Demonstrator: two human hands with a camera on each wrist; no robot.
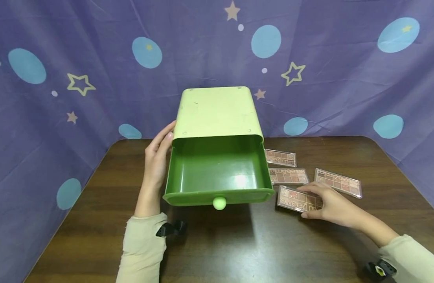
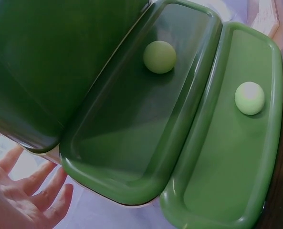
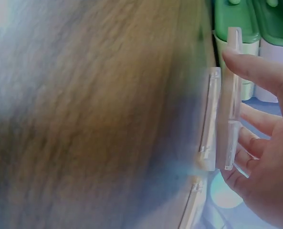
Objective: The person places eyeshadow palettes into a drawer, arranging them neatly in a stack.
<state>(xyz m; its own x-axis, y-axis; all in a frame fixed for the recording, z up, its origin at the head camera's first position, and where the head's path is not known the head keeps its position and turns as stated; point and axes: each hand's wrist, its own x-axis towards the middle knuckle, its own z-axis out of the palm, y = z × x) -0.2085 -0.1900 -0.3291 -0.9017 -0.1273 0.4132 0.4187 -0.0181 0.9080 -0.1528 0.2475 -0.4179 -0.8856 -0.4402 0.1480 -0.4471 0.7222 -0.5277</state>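
A light-green cabinet (image 1: 217,112) stands at the middle of the table, its top drawer (image 1: 192,198) pulled out and the visible interior bare. Two more drawer fronts with round knobs (image 2: 249,98) show below it in the left wrist view. My left hand (image 1: 155,161) rests against the cabinet's left side, fingers extended and spread. To the right, my right hand (image 1: 331,205) pinches an eyeshadow palette (image 1: 291,198) between thumb and fingers, low over the table. Three other eyeshadow palettes lie nearby: one farthest back (image 1: 281,158), one in the middle (image 1: 289,176) and one at the right (image 1: 339,182).
The brown wooden table (image 1: 217,243) ends at a purple curtain (image 1: 210,47) with stars and blue ovals behind it. The pulled-out drawer juts forward over the table. Black straps (image 1: 171,228) are on both wrists.
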